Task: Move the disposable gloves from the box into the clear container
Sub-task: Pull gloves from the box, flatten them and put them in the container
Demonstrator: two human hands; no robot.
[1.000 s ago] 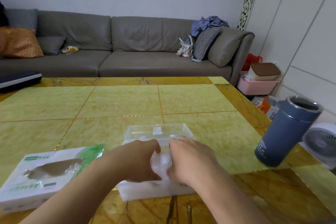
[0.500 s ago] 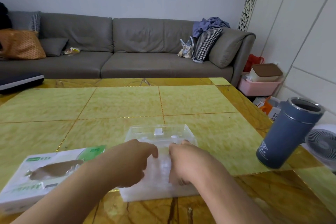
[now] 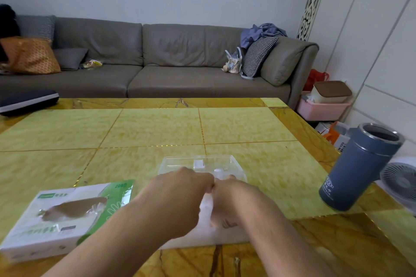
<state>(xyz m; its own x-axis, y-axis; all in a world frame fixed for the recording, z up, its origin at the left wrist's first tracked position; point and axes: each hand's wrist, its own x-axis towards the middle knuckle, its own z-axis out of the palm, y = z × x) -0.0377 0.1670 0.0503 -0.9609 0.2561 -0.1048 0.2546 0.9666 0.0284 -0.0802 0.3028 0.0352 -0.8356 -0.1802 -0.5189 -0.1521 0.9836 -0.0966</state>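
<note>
Both hands are over the clear container (image 3: 202,165), knuckles touching. The left hand (image 3: 177,202) is curled into a loose fist, and the right hand (image 3: 227,204) is curled likewise, fingers tucked under. Between and beneath them lies a pale, filmy mass — judged to be the disposable gloves (image 3: 206,202) — which both hands appear to be pressing or bunching down. Whether either hand actually pinches the film cannot be told; the fingertips are hidden.

The container sits near the front edge of the table (image 3: 157,128), roughly central, its far rim showing past the knuckles. The box (image 3: 65,216), white and green with an oval opening in its top, lies flat just left of the container, at the front-left of the table; a wisp of film shows at that opening.

Handling judgement: the gloves are thin plastic film — very light, limp, slippery, inclined to spring up and cling. Best taken as a bunch, pinched across the middle of the stack, then held down flat. The container is probably light and may slide if pushed.

A blue flask (image 3: 360,171) with no lid stands near the right edge, well apart.
</note>
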